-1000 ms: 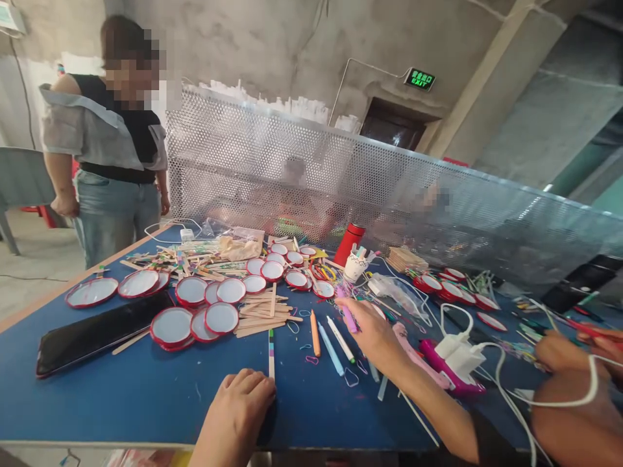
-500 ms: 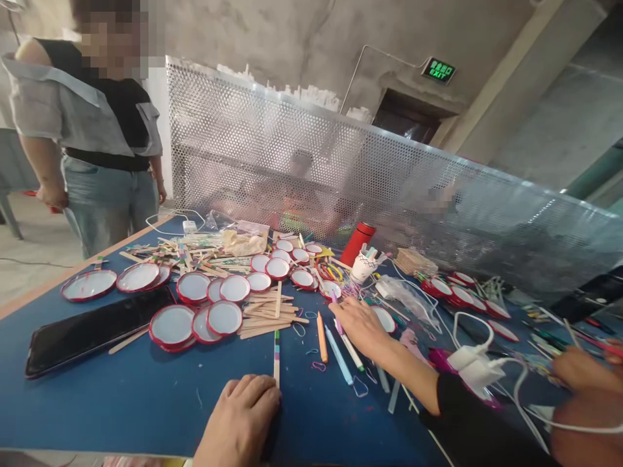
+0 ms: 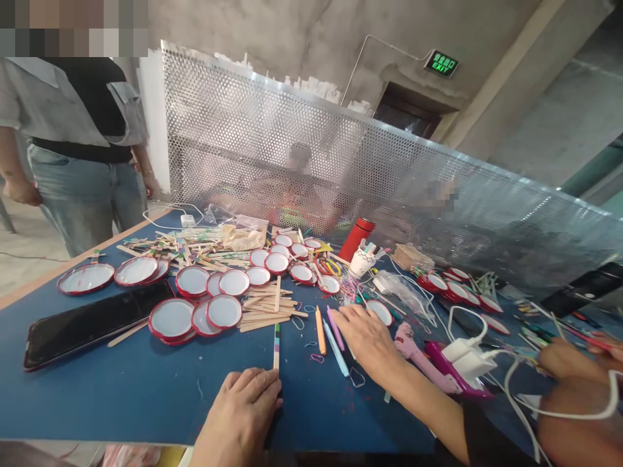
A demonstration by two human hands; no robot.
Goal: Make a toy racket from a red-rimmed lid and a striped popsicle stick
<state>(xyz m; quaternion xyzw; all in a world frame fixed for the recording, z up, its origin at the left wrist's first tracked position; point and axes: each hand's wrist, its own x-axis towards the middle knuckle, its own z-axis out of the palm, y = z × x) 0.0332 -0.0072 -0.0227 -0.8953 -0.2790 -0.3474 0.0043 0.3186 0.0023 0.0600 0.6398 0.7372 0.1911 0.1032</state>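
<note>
Near the front edge, my left hand (image 3: 243, 405) has its fingers together on the lower end of a wooden craft stick (image 3: 276, 347) banded in green, blue and purple. My right hand (image 3: 367, 340) is low over the table with curled fingers; whatever is beneath them is mostly hidden. Just left of its fingertips lies a purple marker (image 3: 335, 327), alongside a light blue marker (image 3: 337, 350) and an orange marker (image 3: 320, 331). Plain craft sticks (image 3: 267, 308) are heaped behind the banded stick.
Red-rimmed white discs (image 3: 170, 318) and a black phone (image 3: 92, 324) lie left. A red bottle (image 3: 357, 240) and a cup of pens (image 3: 361, 263) stand behind. White chargers (image 3: 467, 357), cables and a pink glue gun (image 3: 423, 360) lie right. Another person's hand (image 3: 603, 350) works at far right.
The purple marker has left my right hand and lies beside the blue one. My right hand has shifted slightly right and down, over where a white, green-tipped marker lay. My left hand stays on the stick.
</note>
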